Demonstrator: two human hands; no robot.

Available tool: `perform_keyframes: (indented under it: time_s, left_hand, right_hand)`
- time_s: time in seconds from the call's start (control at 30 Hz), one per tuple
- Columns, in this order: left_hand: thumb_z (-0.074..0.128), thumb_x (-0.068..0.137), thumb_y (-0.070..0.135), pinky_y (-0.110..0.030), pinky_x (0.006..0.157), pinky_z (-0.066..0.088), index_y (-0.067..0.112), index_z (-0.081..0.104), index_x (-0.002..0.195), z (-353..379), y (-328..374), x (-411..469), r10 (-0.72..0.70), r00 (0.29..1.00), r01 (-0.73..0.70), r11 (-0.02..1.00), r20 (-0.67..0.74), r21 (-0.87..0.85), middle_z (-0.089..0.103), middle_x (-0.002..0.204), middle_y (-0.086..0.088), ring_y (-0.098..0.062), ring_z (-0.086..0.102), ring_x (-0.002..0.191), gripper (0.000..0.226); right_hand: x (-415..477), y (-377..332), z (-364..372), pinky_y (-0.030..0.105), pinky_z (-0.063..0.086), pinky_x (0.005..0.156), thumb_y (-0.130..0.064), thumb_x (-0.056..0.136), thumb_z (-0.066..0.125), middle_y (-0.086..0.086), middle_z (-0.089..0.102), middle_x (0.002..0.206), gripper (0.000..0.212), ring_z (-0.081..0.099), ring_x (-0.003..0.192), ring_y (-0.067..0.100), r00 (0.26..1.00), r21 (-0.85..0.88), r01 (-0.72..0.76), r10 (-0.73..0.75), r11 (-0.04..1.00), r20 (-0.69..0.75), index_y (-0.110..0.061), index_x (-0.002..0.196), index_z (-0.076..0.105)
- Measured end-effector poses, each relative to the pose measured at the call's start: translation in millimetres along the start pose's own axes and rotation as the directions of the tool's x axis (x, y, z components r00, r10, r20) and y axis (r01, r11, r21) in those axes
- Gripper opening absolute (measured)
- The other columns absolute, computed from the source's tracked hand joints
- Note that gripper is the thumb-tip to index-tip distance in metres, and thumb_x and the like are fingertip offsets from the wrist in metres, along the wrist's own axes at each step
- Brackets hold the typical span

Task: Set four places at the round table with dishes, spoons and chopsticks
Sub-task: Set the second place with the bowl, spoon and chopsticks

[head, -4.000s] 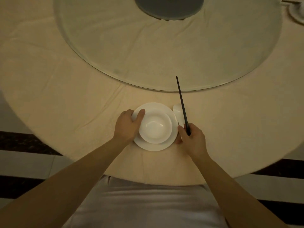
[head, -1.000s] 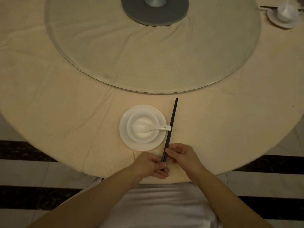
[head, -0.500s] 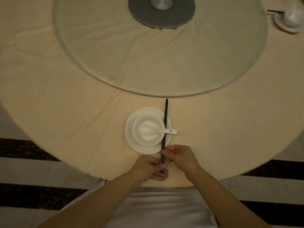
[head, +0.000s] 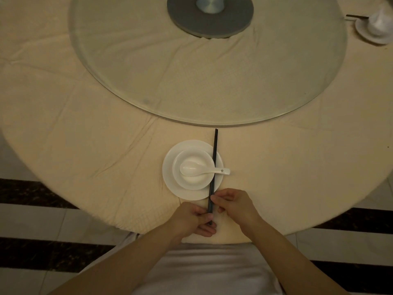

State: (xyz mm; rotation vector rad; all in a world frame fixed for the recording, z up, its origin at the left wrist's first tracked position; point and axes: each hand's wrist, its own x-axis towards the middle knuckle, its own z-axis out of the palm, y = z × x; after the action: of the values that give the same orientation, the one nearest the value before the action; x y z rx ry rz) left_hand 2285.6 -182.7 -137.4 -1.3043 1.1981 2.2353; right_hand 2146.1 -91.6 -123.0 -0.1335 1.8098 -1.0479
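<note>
Two chopsticks (head: pixel 215 154) across spoon (head: pixel 191 169) and plate (head: pixel 170 173)

Was a round desk (head: pixel 85 145) under a creased cream cloth (head: pixel 297 167), carried a glass turntable (head: pixel 212 81) at centre, held a white plate (head: pixel 168 173) near the front edge, bore a second plate (head: pixel 365 34) far right.

The table (head: pixel 85 145) fills the upper and middle frame. A turntable (head: pixel 148 81) lies on its centre, over a hub (head: pixel 234 24) at top centre. Below the turntable's near edge, at lower centre, a plate (head: pixel 169 171) carries a bowl (head: pixel 189 183). A spoon (head: pixel 204 170) lies in the bowl, its handle pointing right past the rim. The chopsticks (head: pixel 215 141) run top to bottom across the plate's right side and over the spoon handle. The left hand (head: pixel 191 220) holds their near end from the left. The right hand (head: pixel 236 204) pinches them from the right, just below the plate. A second plate (head: pixel 365 34) sits at upper right.
</note>
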Motion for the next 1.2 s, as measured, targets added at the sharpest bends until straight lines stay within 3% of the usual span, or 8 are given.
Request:
perform_keyframes:
  time_s: [0.4, 0.7, 0.83, 1.0, 1.1, 1.2]
  left_hand:
    - [0.066, 0.095, 0.008, -0.032, 0.069, 0.063, -0.016, 0.064, 0.113, -2.5, 2.4, -1.7, -0.017, 1.0, 0.016, 0.999, 0.015, 0.037, 0.071, 0.088, -0.022, -0.023, 0.075, 0.074, 0.03]
    - [0.072, 0.091, 0.024, -0.033, 0.075, 0.062, -0.006, 0.072, 0.106, -4.3, 4.3, -4.6, 0.002, 1.0, -0.001, 0.997, -0.015, 0.078, 0.074, 0.095, -0.023, -0.028, 0.076, 0.085, 0.033]
    - [0.067, 0.094, 0.032, -0.036, 0.073, 0.063, -0.003, 0.072, 0.099, -11.9, 9.7, -7.6, 0.048, 0.995, -0.031, 0.983, -0.086, 0.182, 0.073, 0.091, -0.026, -0.026, 0.074, 0.075, 0.036]
    - [0.064, 0.097, 0.027, -0.038, 0.074, 0.063, 0.0, 0.07, 0.095, -28.5, 31.7, -21.2, 0.083, 0.979, -0.021, 0.948, -0.184, 0.317, 0.074, 0.094, -0.024, -0.024, 0.073, 0.073, 0.028]
    - [0.061, 0.097, 0.03, -0.032, 0.07, 0.063, 0.0, 0.071, 0.098, -31.4, 51.1, -37.2, 0.072, 0.982, 0.027, 0.863, -0.175, 0.505, 0.076, 0.094, -0.016, -0.019, 0.071, 0.07, 0.031]
    - [0.057, 0.098, 0.036, -0.031, 0.071, 0.061, 0.0, 0.069, 0.107, -30.3, 79.6, -62.6, -0.012, 0.994, 0.087, 0.702, -0.11, 0.707, 0.075, 0.101, -0.013, -0.018, 0.071, 0.074, 0.039]
  right_hand:
    - [0.2, -0.4, 1.3, 0.014, 0.048, 0.052, -0.013, 0.084, 0.079, 0.006, 0.074, 0.076, 0.011, 0.058, 0.049, 0.003, 1.0, -0.025, -0.014, 0.014, 1.0, 0.002, -0.004, 0.091, 0.075]
    - [-3.0, -2.3, 1.8, 0.015, 0.045, 0.049, -0.024, 0.088, 0.076, 0.003, 0.076, 0.075, 0.016, 0.06, 0.051, 0.008, 0.999, -0.019, -0.036, 0.036, 0.999, 0.01, -0.007, 0.089, 0.077]
    - [-1.4, -3.5, -2.8, 0.018, 0.045, 0.054, -0.033, 0.096, 0.065, 0.003, 0.078, 0.08, 0.026, 0.065, 0.056, 0.011, 1.0, -0.158, -0.009, 0.004, 0.987, -0.029, -0.012, 0.088, 0.077]
    - [-3.5, -19.4, -20.1, 0.031, 0.057, 0.075, -0.034, 0.097, 0.06, -0.001, 0.075, 0.079, 0.026, 0.07, 0.064, 0.013, 0.993, -0.437, 0.027, -0.073, 0.899, -0.09, -0.015, 0.085, 0.073]
    - [-8.8, -37.7, -33.3, 0.033, 0.057, 0.077, -0.04, 0.096, 0.057, -0.001, 0.073, 0.082, 0.028, 0.069, 0.076, 0.016, 0.996, -0.686, 0.044, -0.085, 0.726, -0.025, -0.017, 0.088, 0.071]
    - [-19.6, -65.4, -43.6, 0.033, 0.054, 0.077, -0.045, 0.096, 0.055, 0.001, 0.072, 0.09, 0.031, 0.067, 0.082, 0.018, 0.996, -0.827, 0.072, -0.085, 0.558, 0.029, -0.017, 0.094, 0.069]
